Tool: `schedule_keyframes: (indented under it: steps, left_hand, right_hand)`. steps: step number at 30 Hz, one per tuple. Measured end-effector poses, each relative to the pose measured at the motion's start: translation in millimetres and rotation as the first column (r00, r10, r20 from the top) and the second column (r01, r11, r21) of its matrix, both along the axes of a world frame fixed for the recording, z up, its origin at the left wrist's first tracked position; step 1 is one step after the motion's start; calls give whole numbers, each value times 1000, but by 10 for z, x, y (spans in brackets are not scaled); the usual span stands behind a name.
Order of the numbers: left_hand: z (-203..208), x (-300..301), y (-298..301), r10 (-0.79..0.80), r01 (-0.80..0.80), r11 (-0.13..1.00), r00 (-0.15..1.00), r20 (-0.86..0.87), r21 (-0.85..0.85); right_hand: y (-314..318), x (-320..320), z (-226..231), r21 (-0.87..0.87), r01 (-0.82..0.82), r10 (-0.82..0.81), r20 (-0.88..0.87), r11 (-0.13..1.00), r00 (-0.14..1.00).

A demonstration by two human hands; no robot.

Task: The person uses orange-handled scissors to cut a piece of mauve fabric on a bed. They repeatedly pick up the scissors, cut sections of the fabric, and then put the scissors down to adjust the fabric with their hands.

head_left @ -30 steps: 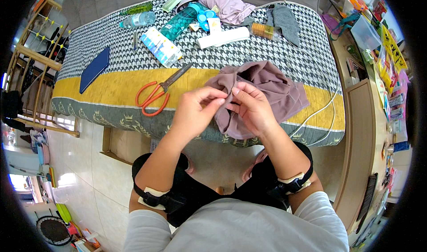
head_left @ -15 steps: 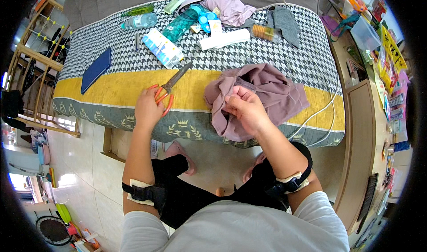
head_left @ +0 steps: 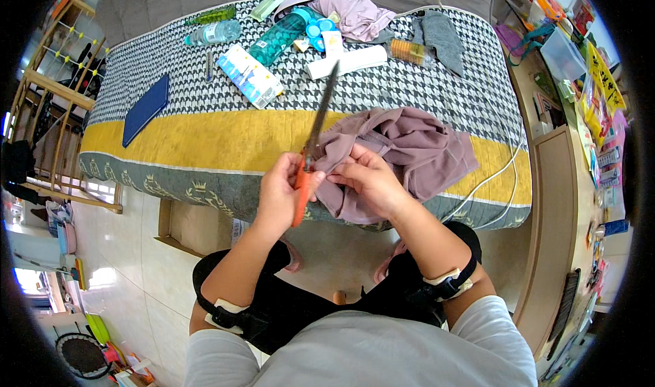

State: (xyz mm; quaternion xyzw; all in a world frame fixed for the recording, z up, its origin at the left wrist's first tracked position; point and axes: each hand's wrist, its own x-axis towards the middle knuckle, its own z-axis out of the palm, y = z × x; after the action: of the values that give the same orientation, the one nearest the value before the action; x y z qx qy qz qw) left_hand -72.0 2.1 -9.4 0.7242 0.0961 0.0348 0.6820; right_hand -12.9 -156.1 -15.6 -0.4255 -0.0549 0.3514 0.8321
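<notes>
A mauve piece of clothing (head_left: 430, 145) lies bunched on the near part of the bed, partly over its yellow band. My right hand (head_left: 372, 181) is closed, pinching a fold of this cloth near its left edge. Close beside it, my left hand (head_left: 281, 189) is closed around orange-handled scissors (head_left: 321, 114). Their dark blades point up and away from me, seen nearly edge-on. The left fingertips are next to the cloth; whether they touch it I cannot tell.
Beyond my hands on the bed (head_left: 205, 138) lie a dark blue flat case (head_left: 145, 110), a white-and-blue packet (head_left: 250, 76), a teal bottle (head_left: 281, 35), a clear bottle (head_left: 213, 33) and a white roll (head_left: 346, 62). A white cable (head_left: 492, 175) runs down the right side.
My left hand has moved right with the scissors, up to the cloth and my right hand. The scissors have turned more upright. My right hand, still gripping the cloth, has shifted slightly nearer me.
</notes>
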Motion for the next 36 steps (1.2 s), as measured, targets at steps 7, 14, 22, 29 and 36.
schedule_keyframes:
  steps: [7,14,22,29,36]
  left_hand:
    - [-16,33,-208,-42,41,999,999,-19,-26]
    - [-123,-68,-323,-100,98,994,994,-47,-40]
    - [-42,-56,-280,-140,126,976,988,-70,-177]
    - [41,-52,-165,-192,177,970,978,-82,-166]
    - [56,25,-127,7,-13,993,999,49,119]
  right_hand:
    - [-31,28,-55,-107,212,-207,59,971,977]
    - [-40,11,-18,74,388,-380,-103,918,919]
    - [-124,26,175,235,284,-239,-201,930,950]
    - [-220,162,224,303,189,-109,-262,934,959]
    - [-250,176,270,158,323,-294,-184,933,938]
